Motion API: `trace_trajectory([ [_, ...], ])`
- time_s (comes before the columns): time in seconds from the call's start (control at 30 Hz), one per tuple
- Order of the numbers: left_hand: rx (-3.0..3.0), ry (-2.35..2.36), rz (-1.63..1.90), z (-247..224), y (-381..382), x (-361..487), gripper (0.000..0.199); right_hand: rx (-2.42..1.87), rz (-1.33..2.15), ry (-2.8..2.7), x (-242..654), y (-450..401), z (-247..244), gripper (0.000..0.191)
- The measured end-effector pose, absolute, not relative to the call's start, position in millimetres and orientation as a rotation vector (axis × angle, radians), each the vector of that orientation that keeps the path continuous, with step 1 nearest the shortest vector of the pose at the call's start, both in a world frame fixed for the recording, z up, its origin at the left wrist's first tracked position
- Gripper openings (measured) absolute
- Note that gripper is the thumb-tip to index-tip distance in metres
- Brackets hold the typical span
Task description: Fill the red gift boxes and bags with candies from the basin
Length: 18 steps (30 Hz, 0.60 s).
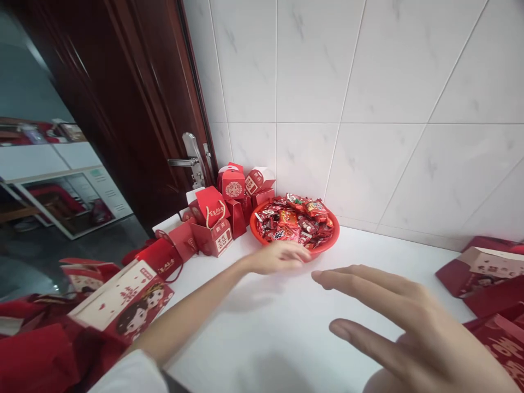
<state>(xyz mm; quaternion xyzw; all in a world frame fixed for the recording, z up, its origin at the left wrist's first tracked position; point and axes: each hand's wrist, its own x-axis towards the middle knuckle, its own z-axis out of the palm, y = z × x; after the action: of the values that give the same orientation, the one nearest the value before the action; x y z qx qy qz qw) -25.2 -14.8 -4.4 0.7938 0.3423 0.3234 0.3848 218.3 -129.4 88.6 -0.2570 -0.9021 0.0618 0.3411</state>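
My left hand [280, 257] reaches across the white table [262, 327] to the front rim of a round red basin [327, 246]. Its fingers are stretched out and slightly blurred, and nothing shows in them. Wrapped sweets [289, 219] in red and dark packets fill the basin. Closer to the camera, at the right, my right hand [403, 314] hovers over the table with its fingers spread and nothing between them. Whether the left fingertips touch the rim is unclear.
Red gift boxes [213, 236] stand along the table's left side, with a larger cartoon-printed box [126, 300] nearer. More red boxes [487, 275] lie at the right edge. Behind are a tiled wall [380, 164] and a dark wooden door [135, 98] with a metal handle.
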Motion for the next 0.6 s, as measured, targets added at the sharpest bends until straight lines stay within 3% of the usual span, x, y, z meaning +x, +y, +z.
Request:
trace_trajectory([
  [0.27, 1.771, 2.091, 1.314, 58.4, -95.0, -215.2, 0.049, -0.757, 0.173, -2.342, 225.2, -122.8, 85.8, 0.036],
  [0.4, 1.617, 2.650, 0.715, 68.7, -144.2, -257.5, 0.027, -0.747, 0.169, -2.359, 224.0, -116.0, 86.5, 0.032],
  [0.5, 1.486, 2.659, 0.361, 65.8, -159.5, -268.5, 0.017, -0.767, 0.183, -2.363, 222.3, -110.8, 85.5, 0.029],
  [0.6, 1.403, 2.567, 0.284, 59.2, -160.7, -268.8, 0.010, -0.801, 0.188, -2.352, 220.9, -107.7, 82.3, 0.029],
])
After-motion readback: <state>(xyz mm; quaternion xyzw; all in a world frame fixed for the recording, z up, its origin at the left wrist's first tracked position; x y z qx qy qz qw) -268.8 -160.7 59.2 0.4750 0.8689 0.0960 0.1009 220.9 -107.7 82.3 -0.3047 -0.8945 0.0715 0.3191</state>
